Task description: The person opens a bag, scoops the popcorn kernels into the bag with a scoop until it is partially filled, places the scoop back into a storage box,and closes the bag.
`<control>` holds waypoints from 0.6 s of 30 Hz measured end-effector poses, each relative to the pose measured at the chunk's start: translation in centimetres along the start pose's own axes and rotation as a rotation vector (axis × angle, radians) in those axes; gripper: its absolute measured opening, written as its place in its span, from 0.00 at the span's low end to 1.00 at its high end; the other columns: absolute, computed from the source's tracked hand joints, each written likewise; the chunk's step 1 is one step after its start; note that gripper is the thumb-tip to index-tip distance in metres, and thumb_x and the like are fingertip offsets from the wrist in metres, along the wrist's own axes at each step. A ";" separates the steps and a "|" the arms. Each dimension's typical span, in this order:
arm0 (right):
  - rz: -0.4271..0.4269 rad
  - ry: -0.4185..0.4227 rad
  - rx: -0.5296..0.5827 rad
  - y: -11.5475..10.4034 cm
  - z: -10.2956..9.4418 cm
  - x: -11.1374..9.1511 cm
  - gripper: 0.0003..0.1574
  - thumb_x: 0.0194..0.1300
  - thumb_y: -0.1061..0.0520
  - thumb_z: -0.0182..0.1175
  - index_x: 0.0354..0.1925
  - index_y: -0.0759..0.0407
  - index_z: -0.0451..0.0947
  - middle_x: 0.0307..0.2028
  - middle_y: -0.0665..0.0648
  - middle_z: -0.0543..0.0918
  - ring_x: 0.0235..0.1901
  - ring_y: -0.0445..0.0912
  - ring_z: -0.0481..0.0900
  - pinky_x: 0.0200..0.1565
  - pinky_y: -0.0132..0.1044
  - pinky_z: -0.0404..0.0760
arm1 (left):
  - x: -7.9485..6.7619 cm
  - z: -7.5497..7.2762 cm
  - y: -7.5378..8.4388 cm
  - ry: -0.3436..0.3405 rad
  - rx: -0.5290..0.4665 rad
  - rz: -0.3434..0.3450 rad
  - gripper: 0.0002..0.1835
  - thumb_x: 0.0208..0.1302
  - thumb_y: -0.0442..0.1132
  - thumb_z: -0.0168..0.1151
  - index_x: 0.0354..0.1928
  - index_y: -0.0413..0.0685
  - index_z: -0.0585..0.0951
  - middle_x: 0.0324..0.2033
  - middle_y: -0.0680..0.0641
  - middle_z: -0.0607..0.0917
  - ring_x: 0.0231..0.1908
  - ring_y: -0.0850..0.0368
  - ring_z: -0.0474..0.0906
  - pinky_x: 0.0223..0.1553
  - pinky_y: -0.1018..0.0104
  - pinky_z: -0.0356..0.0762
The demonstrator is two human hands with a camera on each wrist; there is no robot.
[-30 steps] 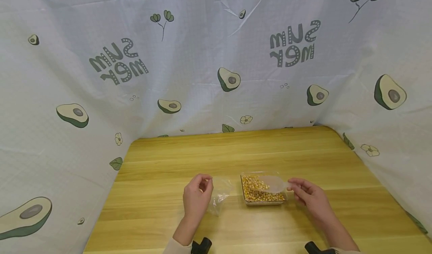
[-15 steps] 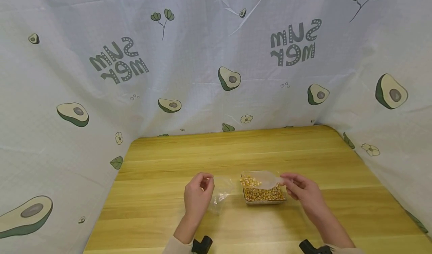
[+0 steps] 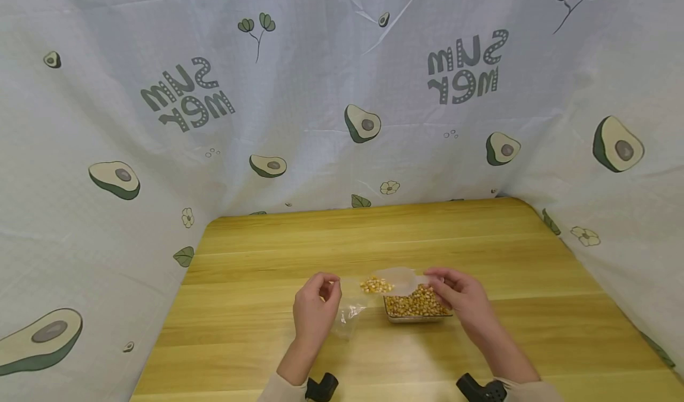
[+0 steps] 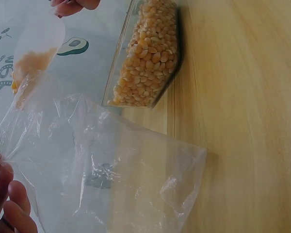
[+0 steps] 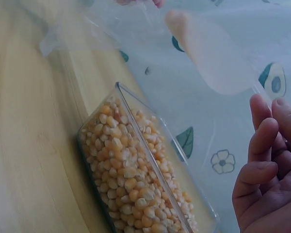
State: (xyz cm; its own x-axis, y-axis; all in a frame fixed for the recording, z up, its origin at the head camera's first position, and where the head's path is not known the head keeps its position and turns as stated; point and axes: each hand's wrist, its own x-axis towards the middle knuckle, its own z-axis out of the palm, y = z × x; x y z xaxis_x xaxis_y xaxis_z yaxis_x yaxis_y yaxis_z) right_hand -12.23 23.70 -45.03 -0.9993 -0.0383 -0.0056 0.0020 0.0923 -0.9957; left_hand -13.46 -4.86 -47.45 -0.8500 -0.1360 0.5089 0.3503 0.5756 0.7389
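Note:
My right hand [image 3: 464,295] pinches the handle of a translucent white scoop [image 3: 402,281], held level above the table. Yellow corn kernels [image 3: 376,284] lie in the scoop's front end, which is at the mouth of a clear plastic bag [image 3: 350,314]. The bag's rim is pinched by my left hand [image 3: 316,307], and the bag hangs down to the right of its fingers. In the left wrist view the bag [image 4: 111,170] looks limp, with no kernels in it. A clear rectangular container [image 3: 419,319] full of corn kernels [image 5: 131,179] stands below the scoop.
The wooden table [image 3: 256,259] carries the container. A white cloth [image 3: 310,81] printed with avocados rises behind the table and on both sides. A black wrist mount [image 3: 322,386] sits on the left wrist, another [image 3: 481,388] on the right.
My right hand has carried the loaded scoop leftward from over the container to the bag's mouth. The left hand and the bag have stayed nearly still.

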 end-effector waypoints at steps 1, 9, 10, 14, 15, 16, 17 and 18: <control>0.004 0.000 -0.014 -0.1 0.2 0.1 0.21 0.72 0.58 0.59 0.55 0.74 0.75 0.32 0.47 0.84 0.26 0.35 0.72 0.26 0.29 0.72 | 0.0 0.0 0.0 -0.002 -0.001 -0.003 0.04 0.59 0.33 0.67 0.30 0.51 0.85 0.17 0.57 0.79 0.20 0.70 0.72 0.21 0.75 0.69; 0.046 0.008 -0.102 -0.9 1.4 0.3 0.21 0.73 0.56 0.58 0.57 0.69 0.76 0.35 0.46 0.83 0.29 0.37 0.74 0.31 0.28 0.77 | -0.1 0.1 0.0 0.003 -0.011 -0.010 0.04 0.59 0.32 0.67 0.30 0.50 0.85 0.17 0.56 0.78 0.19 0.71 0.72 0.19 0.76 0.68; 0.045 0.008 -0.108 -1.0 1.5 0.4 0.21 0.73 0.55 0.59 0.57 0.69 0.76 0.35 0.46 0.84 0.29 0.38 0.75 0.31 0.29 0.78 | -0.1 0.1 0.0 0.007 -0.012 -0.007 0.04 0.59 0.32 0.68 0.30 0.50 0.85 0.17 0.56 0.78 0.19 0.71 0.72 0.19 0.76 0.68; 0.043 0.008 -0.139 -1.3 1.8 0.4 0.21 0.72 0.54 0.59 0.56 0.67 0.78 0.35 0.49 0.84 0.31 0.39 0.76 0.34 0.31 0.81 | -0.1 0.1 0.0 0.022 -0.011 -0.002 0.05 0.58 0.31 0.68 0.30 0.50 0.85 0.16 0.56 0.78 0.19 0.70 0.72 0.19 0.76 0.68; 0.041 0.009 -0.144 -1.4 1.9 0.5 0.21 0.72 0.54 0.60 0.55 0.67 0.78 0.36 0.49 0.84 0.32 0.38 0.77 0.35 0.31 0.81 | -0.1 0.1 0.0 0.025 -0.009 -0.001 0.05 0.58 0.31 0.68 0.30 0.50 0.85 0.16 0.56 0.78 0.19 0.70 0.72 0.20 0.76 0.68; 0.039 0.009 -0.147 -1.5 1.9 0.5 0.20 0.72 0.55 0.60 0.55 0.67 0.78 0.36 0.51 0.85 0.32 0.38 0.78 0.35 0.31 0.82 | 0.0 0.1 0.0 0.025 -0.008 -0.002 0.05 0.58 0.32 0.68 0.30 0.50 0.85 0.16 0.56 0.78 0.19 0.70 0.72 0.20 0.76 0.68; 0.039 0.009 -0.150 -1.6 2.0 0.5 0.20 0.72 0.55 0.60 0.55 0.67 0.78 0.36 0.52 0.85 0.32 0.37 0.78 0.35 0.31 0.82 | 0.0 0.2 0.0 0.024 -0.007 -0.004 0.04 0.58 0.32 0.68 0.30 0.51 0.85 0.16 0.56 0.78 0.19 0.70 0.72 0.20 0.76 0.68; 0.036 0.008 -0.152 -1.7 2.0 0.5 0.20 0.72 0.55 0.60 0.55 0.67 0.78 0.37 0.54 0.85 0.32 0.37 0.78 0.35 0.31 0.82 | 0.0 0.2 0.0 0.021 -0.005 -0.005 0.04 0.58 0.32 0.68 0.30 0.51 0.85 0.17 0.57 0.78 0.19 0.70 0.72 0.20 0.76 0.68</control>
State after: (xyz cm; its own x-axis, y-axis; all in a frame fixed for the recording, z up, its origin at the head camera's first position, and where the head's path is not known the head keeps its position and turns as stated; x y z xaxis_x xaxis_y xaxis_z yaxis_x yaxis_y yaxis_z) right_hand -12.64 21.50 -43.55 -0.9989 -0.0243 -0.0398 0.0327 0.2430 -0.9695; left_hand -13.51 -4.71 -47.52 -0.8432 -0.1557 0.5146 0.3484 0.5708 0.7435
